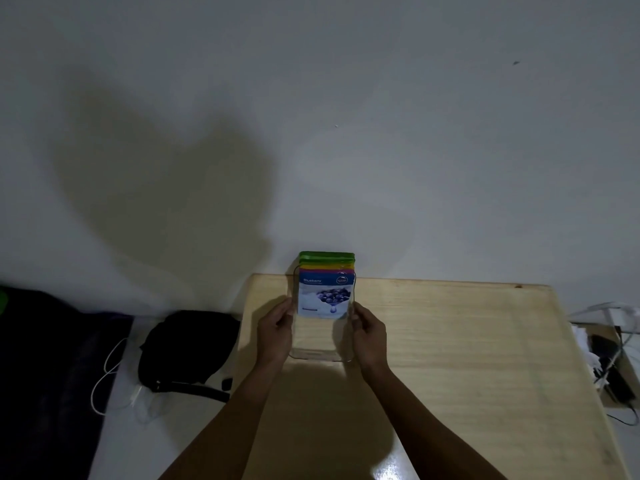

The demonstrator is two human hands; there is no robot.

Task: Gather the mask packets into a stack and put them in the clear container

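A stack of mask packets [325, 292] stands upright inside the clear container [320, 356], a blue blueberry packet in front and pink, yellow and green edges showing behind it. The container rests on the light wooden table [450, 358] near its far left corner. My left hand [275, 329] grips the container's left wall and my right hand [369, 330] grips its right wall. Both forearms reach in from the bottom of the view.
A white wall rises right behind the table. A black bag [188, 348] and a white cable [107, 375] lie on the surface left of the table. Cables and dark items [609, 355] crowd the area past the table's right edge.
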